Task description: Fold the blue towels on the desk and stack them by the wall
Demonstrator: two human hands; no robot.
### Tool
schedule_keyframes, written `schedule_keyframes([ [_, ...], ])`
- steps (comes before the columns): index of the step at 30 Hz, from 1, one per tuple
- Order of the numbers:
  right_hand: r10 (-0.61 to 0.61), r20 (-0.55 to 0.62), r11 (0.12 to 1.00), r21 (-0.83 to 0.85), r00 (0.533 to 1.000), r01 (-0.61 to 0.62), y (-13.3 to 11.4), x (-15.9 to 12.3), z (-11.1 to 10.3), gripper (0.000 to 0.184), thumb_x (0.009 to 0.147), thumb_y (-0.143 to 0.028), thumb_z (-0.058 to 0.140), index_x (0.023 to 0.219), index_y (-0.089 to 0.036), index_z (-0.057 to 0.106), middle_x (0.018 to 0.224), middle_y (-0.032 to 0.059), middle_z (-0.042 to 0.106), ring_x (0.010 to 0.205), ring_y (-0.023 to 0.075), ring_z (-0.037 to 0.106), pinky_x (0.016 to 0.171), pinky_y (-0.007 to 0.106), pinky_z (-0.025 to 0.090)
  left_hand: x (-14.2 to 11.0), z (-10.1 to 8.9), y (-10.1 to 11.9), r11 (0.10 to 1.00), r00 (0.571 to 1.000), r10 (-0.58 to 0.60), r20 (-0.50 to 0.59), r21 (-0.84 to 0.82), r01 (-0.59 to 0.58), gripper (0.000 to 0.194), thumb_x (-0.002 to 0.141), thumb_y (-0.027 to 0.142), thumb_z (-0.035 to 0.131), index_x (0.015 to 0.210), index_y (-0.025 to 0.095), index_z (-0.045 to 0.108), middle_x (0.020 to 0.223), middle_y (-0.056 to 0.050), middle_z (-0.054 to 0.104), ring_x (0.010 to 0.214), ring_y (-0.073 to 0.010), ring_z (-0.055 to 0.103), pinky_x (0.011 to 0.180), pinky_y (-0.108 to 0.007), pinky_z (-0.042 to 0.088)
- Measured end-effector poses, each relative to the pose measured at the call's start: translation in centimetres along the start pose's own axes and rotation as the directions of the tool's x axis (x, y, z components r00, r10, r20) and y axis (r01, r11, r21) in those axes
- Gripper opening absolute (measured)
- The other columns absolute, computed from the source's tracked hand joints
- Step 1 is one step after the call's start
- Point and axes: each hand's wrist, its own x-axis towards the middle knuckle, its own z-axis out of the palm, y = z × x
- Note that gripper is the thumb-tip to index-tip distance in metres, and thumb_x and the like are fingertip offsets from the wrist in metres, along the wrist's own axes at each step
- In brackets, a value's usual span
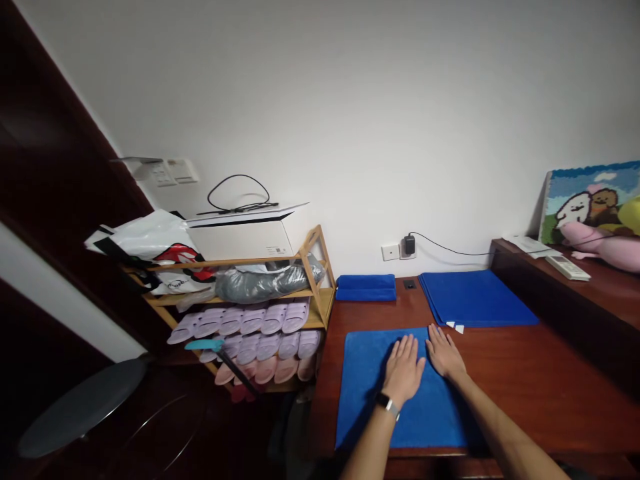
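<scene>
A blue towel [367, 393] lies flat on the reddish-brown wooden table [540, 387]. My left hand [404, 370], with a watch on its wrist, rests palm down on the towel's upper middle, fingers stretched out. Palm down at the towel's upper right edge is my right hand [445, 353], its fingers also straight and holding nothing. Just beyond it, a stack of blue towels [475, 297] with small white tags lies near the wall. A folded blue towel [365, 288] sits at the table's back left.
Left of the table stands a wooden rack [320, 287] with several slippers [270, 319], a white box [243, 239] and bags. A raised shelf on the right holds a remote control [567, 268] and a pink plush toy [607, 245]. A black charger [410, 245] is plugged into the wall.
</scene>
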Motion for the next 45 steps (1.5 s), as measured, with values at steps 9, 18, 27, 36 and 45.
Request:
schedule_keyframes([
  [9, 0.003, -0.014, 1.000, -0.014, 1.000, -0.003, 0.0, 0.1, 0.3, 0.070, 0.104, -0.041, 0.010, 0.164, -0.008, 0.018, 0.172, 0.0064, 0.018, 0.159, 0.0193, 0.013, 0.129, 0.038, 0.010, 0.4, 2.1, -10.6, 0.943, 0.944, -0.325, 0.054, 0.101, 0.319, 0.065, 0.106, 0.049, 0.024, 0.163, 0.020, 0.032, 0.167, -0.011, 0.035, 0.156, -0.0275, 0.027, 0.127, -0.052, 0.025],
  [18, -0.002, 0.043, 0.999, 0.039, 0.999, 0.000, 0.6, 0.2, -0.1, 0.070, 0.104, -0.043, 0.013, 0.165, -0.008, 0.016, 0.172, 0.0084, 0.017, 0.160, 0.0190, 0.012, 0.129, 0.040, 0.012, -2.9, 0.3, -16.1, 0.895, 0.911, -0.413, -0.013, 0.177, 0.409, 0.063, 0.106, 0.040, 0.026, 0.162, 0.012, 0.032, 0.166, -0.016, 0.035, 0.155, -0.0281, 0.031, 0.125, -0.049, 0.029],
  [27, -0.042, -0.008, 0.998, 0.037, 0.999, 0.042, 1.2, -0.8, 0.4, 0.070, 0.104, -0.045, 0.013, 0.165, -0.009, 0.017, 0.173, 0.0074, 0.016, 0.160, 0.0174, 0.011, 0.129, 0.038, 0.007, -2.6, -1.3, -15.1, 0.885, 0.904, -0.428, 0.025, 0.217, 0.413, 0.063, 0.106, 0.038, 0.025, 0.159, 0.006, 0.036, 0.167, -0.017, 0.032, 0.156, -0.0267, 0.028, 0.128, -0.045, 0.023],
  [36, -0.055, -0.016, 0.998, 0.023, 0.998, 0.056, 1.2, -0.8, 0.3, 0.070, 0.103, -0.041, 0.013, 0.164, -0.007, 0.019, 0.173, 0.0077, 0.016, 0.159, 0.0186, 0.013, 0.129, 0.039, 0.008, 2.8, 2.7, -1.3, 0.997, 0.994, -0.072, 0.078, 0.003, 0.072, 0.063, 0.108, 0.043, 0.017, 0.162, 0.012, 0.033, 0.167, -0.009, 0.034, 0.157, -0.0202, 0.026, 0.129, -0.040, 0.022],
  [45, -0.051, -0.012, 0.999, 0.020, 0.999, 0.051, 1.3, -0.8, 0.4, 0.071, 0.103, -0.044, 0.012, 0.165, -0.009, 0.018, 0.173, 0.0062, 0.015, 0.159, 0.0180, 0.013, 0.129, 0.039, 0.008, -1.7, 1.3, -9.7, 0.925, 0.928, -0.364, 0.077, 0.144, 0.351, 0.061, 0.107, 0.040, 0.022, 0.161, 0.014, 0.036, 0.166, -0.013, 0.034, 0.155, -0.0286, 0.028, 0.127, -0.052, 0.025],
])
